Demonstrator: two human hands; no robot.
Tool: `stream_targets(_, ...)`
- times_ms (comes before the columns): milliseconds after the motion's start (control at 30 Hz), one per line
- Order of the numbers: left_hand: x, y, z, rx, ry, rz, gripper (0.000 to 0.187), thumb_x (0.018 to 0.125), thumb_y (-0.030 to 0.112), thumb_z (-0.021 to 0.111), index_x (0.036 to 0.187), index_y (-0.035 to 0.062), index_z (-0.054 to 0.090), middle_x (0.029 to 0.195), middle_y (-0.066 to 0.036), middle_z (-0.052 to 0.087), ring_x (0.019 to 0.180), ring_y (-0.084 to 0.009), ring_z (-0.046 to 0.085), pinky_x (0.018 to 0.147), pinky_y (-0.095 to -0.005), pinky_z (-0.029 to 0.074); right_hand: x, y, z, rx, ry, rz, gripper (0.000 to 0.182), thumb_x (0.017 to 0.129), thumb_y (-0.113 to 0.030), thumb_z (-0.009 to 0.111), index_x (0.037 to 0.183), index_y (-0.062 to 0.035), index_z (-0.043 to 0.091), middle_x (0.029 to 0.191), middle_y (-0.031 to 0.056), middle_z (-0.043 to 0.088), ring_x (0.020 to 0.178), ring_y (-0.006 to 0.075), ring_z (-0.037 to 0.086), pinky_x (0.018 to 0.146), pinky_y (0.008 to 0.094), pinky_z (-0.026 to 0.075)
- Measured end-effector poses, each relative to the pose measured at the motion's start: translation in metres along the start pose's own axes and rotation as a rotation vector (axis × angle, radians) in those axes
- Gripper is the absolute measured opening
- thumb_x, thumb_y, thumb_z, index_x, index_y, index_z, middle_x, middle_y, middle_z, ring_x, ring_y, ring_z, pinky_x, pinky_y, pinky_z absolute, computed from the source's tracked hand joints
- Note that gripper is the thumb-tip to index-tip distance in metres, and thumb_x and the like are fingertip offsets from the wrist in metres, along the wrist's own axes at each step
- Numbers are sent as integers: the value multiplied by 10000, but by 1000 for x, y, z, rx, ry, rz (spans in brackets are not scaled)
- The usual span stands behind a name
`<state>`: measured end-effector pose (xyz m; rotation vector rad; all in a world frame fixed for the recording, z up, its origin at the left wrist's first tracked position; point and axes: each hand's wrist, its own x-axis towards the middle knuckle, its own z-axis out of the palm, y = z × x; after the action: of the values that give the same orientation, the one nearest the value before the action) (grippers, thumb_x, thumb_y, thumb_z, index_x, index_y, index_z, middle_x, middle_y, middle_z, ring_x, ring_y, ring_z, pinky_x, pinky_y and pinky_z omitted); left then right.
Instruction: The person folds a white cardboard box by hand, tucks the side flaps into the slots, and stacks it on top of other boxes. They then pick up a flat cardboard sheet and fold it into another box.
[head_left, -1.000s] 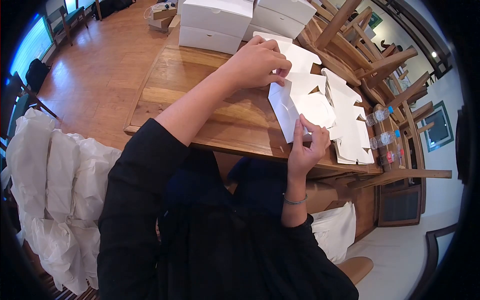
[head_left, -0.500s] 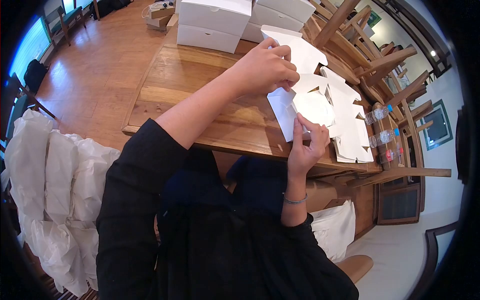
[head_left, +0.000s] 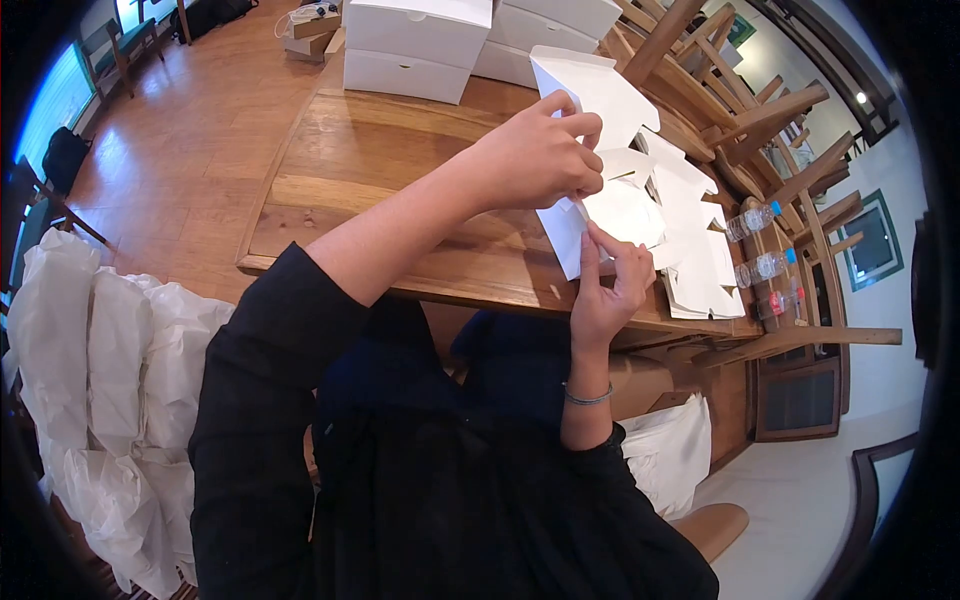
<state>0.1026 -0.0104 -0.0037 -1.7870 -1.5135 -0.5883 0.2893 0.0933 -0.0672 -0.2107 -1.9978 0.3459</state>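
A partly folded white cardboard box (head_left: 628,212) lies at the table's front edge, with its lid panel spread towards the far side and a side wall raised. My left hand (head_left: 553,152) reaches across from the left, its fingers curled and closed on the raised side of the box. Nearer to me, my right hand (head_left: 612,278) pinches the front corner of the same wall between thumb and fingers. My own fingers hide part of the fold between the two hands.
Stacked finished white boxes (head_left: 412,45) stand at the back of the wooden table (head_left: 370,170). Flat box blanks (head_left: 697,250) lie to the right, beside plastic bottles (head_left: 763,268). Upturned wooden chairs (head_left: 760,125) crowd the far right; wrapped white bundles (head_left: 110,360) are at left.
My left hand has come slightly down along the box's side, towards my right hand. The right hand keeps its pinch, and the view has shifted a little.
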Motion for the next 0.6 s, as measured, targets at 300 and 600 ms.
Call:
stream_targets(300, 3, 7, -16, -61, -66, 2, 29, 793, 174, 760, 786, 147, 769, 967, 82, 732, 1157, -146, 585, 1042, -406, 420, 3, -9, -4, -68, 40, 9, 153, 890, -121, 804, 1042, -141, 816, 1185, 28, 707, 1273, 306, 523, 1165, 517, 319)
stream_targets(600, 6, 24, -9, 56, -129, 40, 111, 828, 193, 760, 926, 174, 810, 1076, 83, 734, 1164, -147, 604, 1081, -408, 422, 8, 17, -30, -95, 208, 22, 259, 951, -149, 715, 1201, -101, 759, 1420, 114, 601, 1477, 397, 351, 1227, 543, 241)
